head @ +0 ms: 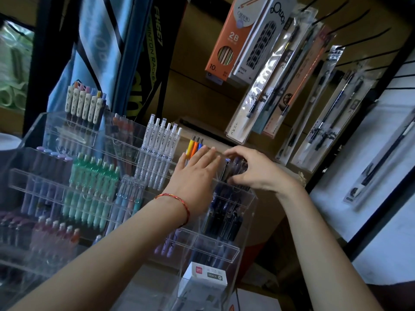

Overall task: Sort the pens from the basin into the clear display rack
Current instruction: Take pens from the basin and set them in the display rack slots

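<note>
The clear display rack (27, 180) fills the lower left, its tiers holding rows of pens: white, green, lilac, pink and dark blue. My left hand (197, 173), with a red string on the wrist, lies flat with fingers spread against the rack's upper right tier, just below the yellow, orange and blue pens (193, 147). My right hand (251, 169) curls over a bunch of dark pens (235, 169) at the top of the rack's right-hand compartment, fingers closed around them. The basin is not in view.
Packaged brushes (265, 95) and a pencil box (231, 39) hang on hooks at the upper right. Racket bags (139, 59) stand behind the rack. A white box (204, 279) sits in front of the rack. A white slat wall (381, 131) is on the right.
</note>
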Demonstrator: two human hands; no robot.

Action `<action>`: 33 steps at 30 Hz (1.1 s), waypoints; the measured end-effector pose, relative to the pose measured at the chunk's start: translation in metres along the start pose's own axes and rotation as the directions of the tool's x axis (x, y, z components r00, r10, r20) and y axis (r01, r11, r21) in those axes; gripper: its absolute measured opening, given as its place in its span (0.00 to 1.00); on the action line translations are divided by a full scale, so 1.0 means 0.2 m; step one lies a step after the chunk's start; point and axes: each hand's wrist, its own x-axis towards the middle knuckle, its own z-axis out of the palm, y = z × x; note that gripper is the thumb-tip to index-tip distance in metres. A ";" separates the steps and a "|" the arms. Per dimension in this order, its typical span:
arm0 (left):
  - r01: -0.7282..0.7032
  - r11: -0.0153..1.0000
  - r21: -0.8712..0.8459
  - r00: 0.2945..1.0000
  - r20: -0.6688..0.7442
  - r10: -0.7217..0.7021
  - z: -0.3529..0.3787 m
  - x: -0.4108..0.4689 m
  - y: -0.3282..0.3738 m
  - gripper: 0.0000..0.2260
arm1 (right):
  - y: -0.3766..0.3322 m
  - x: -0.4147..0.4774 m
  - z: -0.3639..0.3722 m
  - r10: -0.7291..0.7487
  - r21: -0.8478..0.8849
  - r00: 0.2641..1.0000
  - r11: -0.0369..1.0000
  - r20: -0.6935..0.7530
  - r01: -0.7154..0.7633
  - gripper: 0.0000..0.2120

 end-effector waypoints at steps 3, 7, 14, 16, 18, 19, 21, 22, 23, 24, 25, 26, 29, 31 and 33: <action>-0.092 0.986 -0.139 0.982 -0.174 0.067 0.00 -0.09 -0.03 0.24 | -0.08 -0.08 -0.02 -0.053 0.126 0.974 0.989 -0.219 0.082 0.36; -0.135 0.931 -0.340 0.977 -0.200 0.068 -0.07 -0.40 -0.24 0.17 | -0.40 -0.18 0.16 -0.237 0.382 0.861 0.820 -0.450 0.426 0.18; 0.623 0.600 -0.502 0.647 -0.100 -0.756 -0.23 -1.42 -0.97 0.16 | -1.05 -0.41 1.13 -0.614 0.734 0.731 0.636 0.297 0.237 0.13; 0.798 0.392 -0.458 0.381 -0.121 -0.917 -0.27 -1.81 -1.16 0.16 | -1.18 -0.51 1.47 -0.590 0.698 0.625 0.710 0.511 0.100 0.11; 0.886 0.210 -0.413 0.154 -0.166 -0.974 -0.28 -2.17 -1.25 0.13 | -1.26 -0.60 1.78 -0.536 0.612 0.524 0.790 0.662 0.035 0.09; 0.909 0.135 -0.395 0.069 -0.179 -0.982 -0.28 -2.33 -1.26 0.12 | -1.28 -0.64 1.91 -0.510 0.570 0.493 0.821 0.705 0.034 0.09; 0.946 0.058 -0.320 -0.006 -0.194 -0.981 -0.23 -2.59 -1.23 0.09 | -1.32 -0.70 2.12 -0.448 0.490 0.481 0.870 0.754 0.043 0.10; 0.962 0.059 -0.267 0.005 -0.200 -0.980 -0.19 -2.69 -1.20 0.08 | -1.33 -0.73 2.20 -0.415 0.460 0.487 0.887 0.769 0.028 0.09; 0.975 0.076 -0.207 0.033 -0.202 -0.979 -0.16 -2.77 -1.17 0.08 | -1.33 -0.75 2.27 -0.384 0.429 0.490 0.903 0.783 0.022 0.09; 0.981 0.115 -0.155 0.082 -0.209 -0.974 -0.12 -2.82 -1.13 0.08 | -1.33 -0.77 2.32 -0.363 0.394 0.488 0.918 0.794 0.042 0.10; 0.981 0.162 -0.105 0.136 -0.219 -0.966 -0.08 -2.86 -1.10 0.09 | -1.34 -0.79 2.35 -0.356 0.356 0.475 0.930 0.805 0.093 0.09; 0.975 0.214 -0.058 0.195 -0.234 -0.953 -0.05 -2.89 -1.07 0.10 | -1.34 -0.80 2.38 -0.359 0.329 0.460 0.933 0.812 0.148 0.10; 0.936 0.343 0.081 0.353 -0.216 -0.910 0.05 -2.92 -0.98 0.11 | -1.36 -0.82 2.41 -0.424 0.321 0.477 0.903 0.770 0.284 0.11; 0.909 0.386 0.156 0.412 -0.196 -0.890 0.11 -2.93 -0.95 0.10 | -1.39 -0.81 2.44 -0.492 0.317 0.484 0.860 0.723 0.401 0.10; 0.912 0.357 0.201 0.392 -0.176 -0.903 0.15 -2.94 -0.95 0.11 | -1.40 -0.81 2.47 -0.520 0.309 0.463 0.834 0.718 0.458 0.09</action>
